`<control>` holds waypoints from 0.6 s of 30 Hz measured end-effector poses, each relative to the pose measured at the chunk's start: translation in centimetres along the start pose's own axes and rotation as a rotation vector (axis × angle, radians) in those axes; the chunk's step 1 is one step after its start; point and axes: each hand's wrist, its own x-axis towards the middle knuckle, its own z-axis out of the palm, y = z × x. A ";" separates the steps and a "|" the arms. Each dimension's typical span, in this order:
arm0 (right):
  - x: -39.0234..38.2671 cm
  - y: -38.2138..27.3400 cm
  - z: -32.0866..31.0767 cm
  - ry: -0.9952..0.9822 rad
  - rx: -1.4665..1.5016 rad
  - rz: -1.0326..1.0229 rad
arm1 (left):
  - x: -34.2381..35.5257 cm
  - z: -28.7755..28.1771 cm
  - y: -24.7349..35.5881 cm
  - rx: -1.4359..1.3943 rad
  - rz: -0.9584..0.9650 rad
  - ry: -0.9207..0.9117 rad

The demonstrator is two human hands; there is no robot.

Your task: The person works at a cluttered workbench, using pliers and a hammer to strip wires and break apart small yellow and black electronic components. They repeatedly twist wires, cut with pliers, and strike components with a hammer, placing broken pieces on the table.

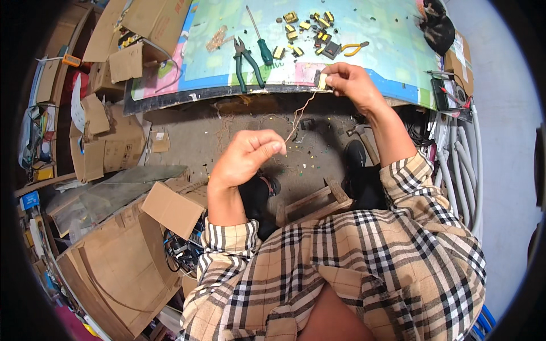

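Note:
My right hand [347, 85] grips a small yellow-and-black component [322, 80] at the table's front edge. Thin copper wire [297, 113] runs from it down to my left hand [250, 153], whose fingers are closed on the wire over the floor. On the table's patterned mat [210, 68] lie green-handled pliers [250, 68], a green screwdriver [265, 52], yellow-handled cutters [356, 48], several small transformers [290, 16] and some dark scraps, with a little pile of loose wire [218, 37] to their left.
Cardboard boxes [102, 145] crowd the left side. A cat [438, 31] lies at the table's right end, above a meter with leads [449, 94]. Grey pipes [463, 176] line the right wall. A hammer [367, 142] and a wooden stool [307, 204] are below, on the littered floor [187, 142].

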 end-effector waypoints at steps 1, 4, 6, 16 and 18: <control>0.0 -0.5 0.0 0.038 0.129 0.077 | -0.1 0.0 -0.2 0.105 -0.021 -0.007; 0.4 -0.1 -0.9 -0.132 0.631 0.144 | 0.3 0.4 -0.7 0.700 -0.151 0.092; 0.1 -0.2 -1.4 -0.235 0.656 0.147 | 0.6 0.2 -2.1 0.765 -0.214 0.268; -2.2 -3.5 -0.3 -0.633 -0.448 0.003 | -0.7 -3.0 -0.5 -0.045 0.026 0.654; -1.8 -2.8 -0.6 -0.568 -0.349 -0.084 | -0.6 -2.7 -0.6 -0.094 0.046 0.682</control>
